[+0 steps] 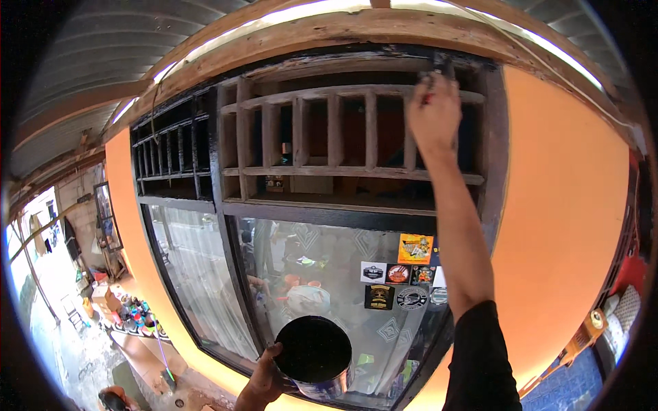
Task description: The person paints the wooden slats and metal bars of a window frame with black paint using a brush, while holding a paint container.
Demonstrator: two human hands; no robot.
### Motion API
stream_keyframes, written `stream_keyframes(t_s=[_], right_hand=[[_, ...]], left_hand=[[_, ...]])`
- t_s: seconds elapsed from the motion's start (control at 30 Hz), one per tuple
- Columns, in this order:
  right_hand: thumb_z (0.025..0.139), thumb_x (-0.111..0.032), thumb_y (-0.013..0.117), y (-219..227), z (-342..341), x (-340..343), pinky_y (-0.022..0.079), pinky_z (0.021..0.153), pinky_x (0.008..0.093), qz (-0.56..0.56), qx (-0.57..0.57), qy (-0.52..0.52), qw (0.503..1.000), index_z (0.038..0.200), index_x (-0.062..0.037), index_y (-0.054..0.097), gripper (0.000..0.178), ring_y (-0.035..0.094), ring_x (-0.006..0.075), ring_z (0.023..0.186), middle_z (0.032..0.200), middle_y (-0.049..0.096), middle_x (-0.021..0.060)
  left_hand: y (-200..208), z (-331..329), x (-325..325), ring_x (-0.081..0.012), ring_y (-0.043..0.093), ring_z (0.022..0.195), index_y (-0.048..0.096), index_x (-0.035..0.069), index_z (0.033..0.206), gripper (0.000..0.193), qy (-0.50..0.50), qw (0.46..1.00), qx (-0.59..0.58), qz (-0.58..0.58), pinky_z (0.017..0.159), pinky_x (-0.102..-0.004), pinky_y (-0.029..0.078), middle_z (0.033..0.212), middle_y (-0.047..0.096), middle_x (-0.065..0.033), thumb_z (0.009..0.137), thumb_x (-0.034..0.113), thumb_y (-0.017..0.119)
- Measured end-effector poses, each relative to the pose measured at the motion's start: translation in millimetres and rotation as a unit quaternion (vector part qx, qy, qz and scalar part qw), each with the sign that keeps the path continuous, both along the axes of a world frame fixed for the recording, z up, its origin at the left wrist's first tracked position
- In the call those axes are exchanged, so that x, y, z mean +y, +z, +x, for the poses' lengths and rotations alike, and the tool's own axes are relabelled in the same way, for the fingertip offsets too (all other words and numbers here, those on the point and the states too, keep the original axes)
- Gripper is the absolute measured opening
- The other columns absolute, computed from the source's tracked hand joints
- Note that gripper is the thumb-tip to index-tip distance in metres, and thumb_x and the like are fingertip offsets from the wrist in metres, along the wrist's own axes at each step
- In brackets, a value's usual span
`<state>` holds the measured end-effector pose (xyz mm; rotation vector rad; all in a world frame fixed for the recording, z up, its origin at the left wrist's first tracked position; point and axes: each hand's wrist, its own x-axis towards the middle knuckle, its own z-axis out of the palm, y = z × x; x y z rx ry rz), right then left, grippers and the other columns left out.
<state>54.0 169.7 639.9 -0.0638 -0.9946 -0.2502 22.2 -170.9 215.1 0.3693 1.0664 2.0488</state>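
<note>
My right hand (436,118) is raised to the upper right corner of a wooden window frame (495,130), its fingers closed round a paintbrush (444,64). The dark bristles rest against the top rail, and a bit of red shows between the fingers. Low in the middle, my left hand (262,378) grips the side of a paint can (336,388) with dark paint inside. Bare brown slats (334,130) fill the vent section under the brush. The smaller slatted section (181,147) at the left is glossy black.
Below the slats is a glass pane (308,240) with stickers (398,275) and a curtain behind. An orange wall (562,226) lies at right, a wooden beam (343,29) overhead. Lower left are a cluttered ledge (133,318), a broom (163,349) and another person (118,399).
</note>
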Motion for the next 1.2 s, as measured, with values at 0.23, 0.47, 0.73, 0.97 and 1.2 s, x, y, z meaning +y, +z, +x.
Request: stream_keyframes(t_s=[0.23, 0.47, 0.73, 0.97, 1.2], right_hand=[[0.088, -0.02, 0.059, 4.5, -18.0, -55.9, 0.051, 0.075, 0.0375, -0.062, -0.063, 0.472, 0.877, 0.099, 0.0063, 0.064, 0.029, 0.065, 0.0295, 0.08, 0.086, 0.065, 0.0232], [0.094, -0.013, 0.05, 9.9, 0.6, -12.0, 0.044, 0.052, 0.0307, -0.053, 0.122, 0.563, 0.815, 0.091, 0.0044, 0.06, 0.02, 0.055, 0.0167, 0.054, 0.065, 0.06, 0.0084], [0.091, -0.018, 0.053, 10.3, -41.9, -47.0, 0.048, 0.062, 0.0358, -0.052, -0.005, 0.532, 0.845, 0.095, 0.0056, 0.06, 0.025, 0.06, 0.0231, 0.062, 0.07, 0.062, 0.0148], [0.091, -0.015, 0.051, 15.0, -23.7, -28.0, 0.047, 0.076, 0.0448, -0.056, 0.17, 0.267, 0.947, 0.104, 0.0106, 0.057, 0.029, 0.059, 0.0402, 0.083, 0.09, 0.06, 0.0266], [0.09, -0.015, 0.053, 4.6, -44.3, -57.0, 0.048, 0.079, 0.0448, -0.02, -0.014, 0.299, 0.954, 0.105, 0.0087, 0.058, 0.028, 0.059, 0.0411, 0.089, 0.097, 0.06, 0.0275]], left_hand=[[18.3, 12.2, 8.9, -0.0376, 0.05, 0.122, 0.035, 0.012, 0.143, 0.077, -0.016, 0.999, 0.016, 0.038, 0.095, -0.0587, 0.045, 0.139, 0.046, -0.0171, 0.081, 0.052, 0.055], [19.7, 16.9, -7.2, -0.0384, 0.051, 0.121, 0.035, 0.013, 0.144, 0.077, -0.011, 1.0, 0.011, 0.016, 0.095, -0.0595, 0.045, 0.139, 0.046, -0.0167, 0.081, 0.053, 0.054], [29.0, 28.6, -17.3, -0.0385, 0.049, 0.123, 0.034, 0.014, 0.144, 0.076, 0.03, 0.999, 0.027, 0.008, 0.093, -0.0617, 0.044, 0.141, 0.045, -0.0147, 0.082, 0.054, 0.051], [16.2, 24.2, -29.9, -0.0382, 0.049, 0.123, 0.035, 0.014, 0.144, 0.077, 0.036, 0.999, 0.018, -0.01, 0.094, -0.0623, 0.043, 0.141, 0.045, -0.0157, 0.081, 0.054, 0.053], [16.6, 30.1, -32.3, -0.0374, 0.052, 0.121, 0.035, 0.011, 0.143, 0.077, 0.051, 0.998, 0.007, 0.022, 0.094, -0.0607, 0.044, 0.137, 0.049, -0.016, 0.082, 0.054, 0.053]])
